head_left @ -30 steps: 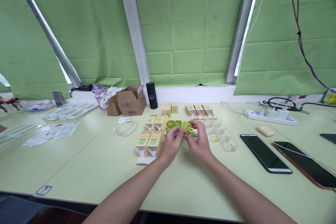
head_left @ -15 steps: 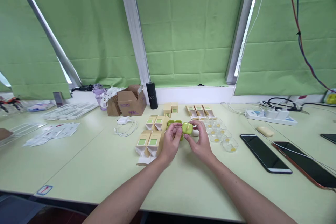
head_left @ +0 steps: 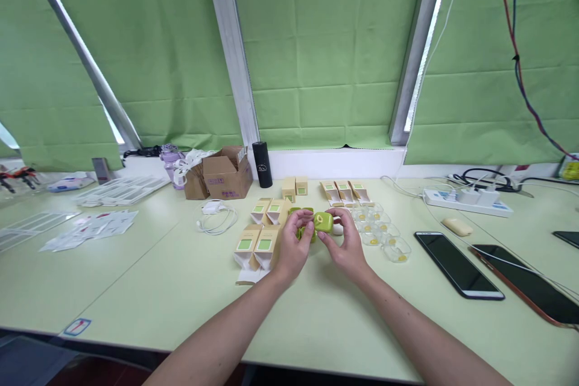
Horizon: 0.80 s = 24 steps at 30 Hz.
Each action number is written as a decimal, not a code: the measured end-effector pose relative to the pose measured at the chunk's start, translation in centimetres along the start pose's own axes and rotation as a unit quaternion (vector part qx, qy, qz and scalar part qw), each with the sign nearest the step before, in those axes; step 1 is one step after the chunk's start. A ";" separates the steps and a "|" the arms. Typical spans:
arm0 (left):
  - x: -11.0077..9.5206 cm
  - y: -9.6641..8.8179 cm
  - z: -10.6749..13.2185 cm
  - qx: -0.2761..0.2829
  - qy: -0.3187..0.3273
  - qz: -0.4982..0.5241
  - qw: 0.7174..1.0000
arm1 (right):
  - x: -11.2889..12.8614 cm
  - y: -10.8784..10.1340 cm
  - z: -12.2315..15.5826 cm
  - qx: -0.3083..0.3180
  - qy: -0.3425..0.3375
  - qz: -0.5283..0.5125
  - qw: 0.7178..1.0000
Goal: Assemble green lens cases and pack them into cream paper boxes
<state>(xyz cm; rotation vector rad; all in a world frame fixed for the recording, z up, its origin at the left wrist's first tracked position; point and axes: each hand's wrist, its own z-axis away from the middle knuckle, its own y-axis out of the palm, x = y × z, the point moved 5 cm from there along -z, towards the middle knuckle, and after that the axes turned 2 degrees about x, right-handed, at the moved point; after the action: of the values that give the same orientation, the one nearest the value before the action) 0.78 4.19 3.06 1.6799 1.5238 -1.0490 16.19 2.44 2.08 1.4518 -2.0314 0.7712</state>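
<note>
My left hand (head_left: 293,248) and my right hand (head_left: 346,245) meet over the middle of the pale green table (head_left: 149,277). Between their fingertips they pinch a small rounded green case (head_left: 323,221), held just above the tabletop. More green cases (head_left: 302,212) lie right behind the left fingers. Several tan boxes with green labels (head_left: 257,245) stand just left of my left hand. Several clear round shells with yellow bits (head_left: 379,233) lie right of my right hand. A small white piece (head_left: 337,229) shows under the held case.
Two dark phones (head_left: 458,265) lie to the right, with a white power strip (head_left: 467,201) and cables behind. A black cylinder (head_left: 262,164), brown cardboard boxes (head_left: 225,177) and a coiled white cable (head_left: 217,217) sit at the back left. Plastic trays and paper packets (head_left: 90,226) cover the far left.
Both hands have stayed in place while turning the green case between the fingers; its flat face with a small mark now points toward me. Nothing else moved.
</note>
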 end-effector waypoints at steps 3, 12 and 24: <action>-0.3 -0.3 0.0 -0.015 0.026 -0.048 0.998 | 0.0 0.0 0.0 0.002 0.008 -0.009 1.000; -1.1 -0.4 0.1 -0.023 0.046 -0.115 0.992 | -0.3 0.3 0.1 0.020 0.040 -0.049 0.998; -1.6 -0.4 0.2 -0.006 0.081 -0.151 0.985 | -0.5 0.2 -0.2 0.043 0.065 -0.101 0.992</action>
<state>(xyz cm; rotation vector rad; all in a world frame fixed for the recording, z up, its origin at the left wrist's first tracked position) 0.34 3.27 4.41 1.5898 1.9318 -1.0708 16.19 2.95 1.84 1.5831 -1.7429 0.8516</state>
